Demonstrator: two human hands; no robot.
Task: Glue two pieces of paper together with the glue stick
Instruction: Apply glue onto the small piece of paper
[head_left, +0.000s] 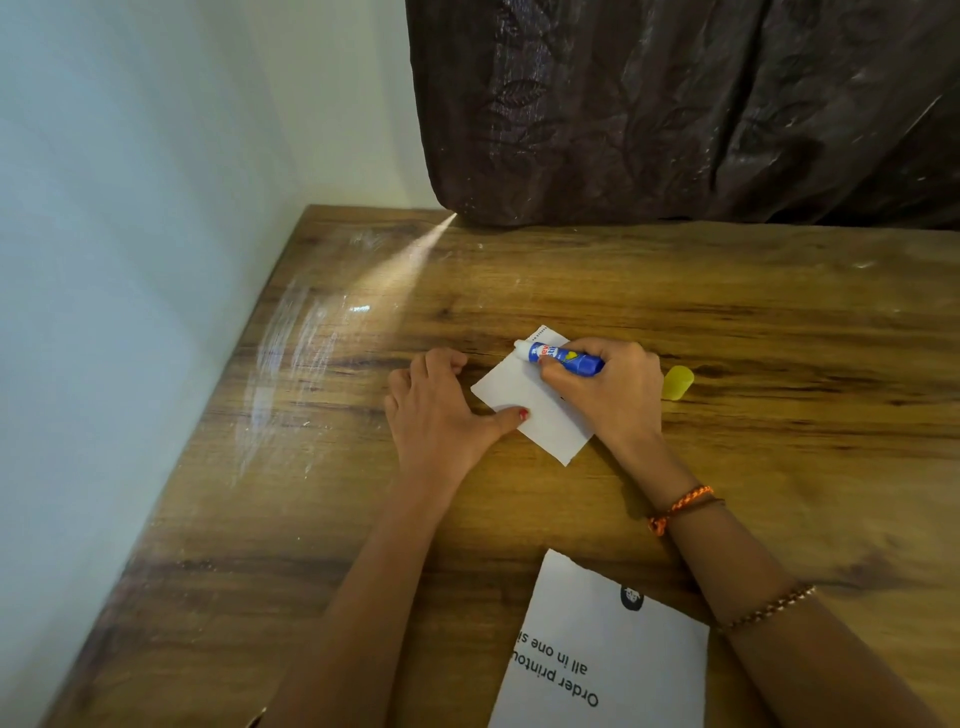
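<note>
Gripping the blue glue stick (565, 358) in curled fingers, the right hand (610, 392) holds it nearly flat, its white tip pointing toward ten o'clock and touching the far end of a small white paper (535, 400); that sheet lies tilted on the wooden table (727, 301), one corner toward twelve o'clock, another toward six. At nine o'clock from the sheet, the left hand (441, 410) rests on the wood with fingers loosely bent, and its thumb, the nail painted red, lies straight across the paper's near-left edge, pressing it down; nothing is clasped in that hand. Just beside the right hand at three o'clock sits a yellow cap (677, 383), lying on the table apart from the stick. An orange thread band (675, 506) circles the right wrist; a beaded bracelet (769, 608) sits further up the forearm. Toward six o'clock, near the table's front edge, lies a larger printed paper (608, 654), its black text upside down to the viewer, partly under the right forearm. The tabletop is brown wood grain with pale smears and a streak of light toward ten o'clock; a pale wall (130, 208) runs along its left side; a dark patterned curtain (675, 104) hangs at twelve o'clock, its hem meeting the table's back edge.
</note>
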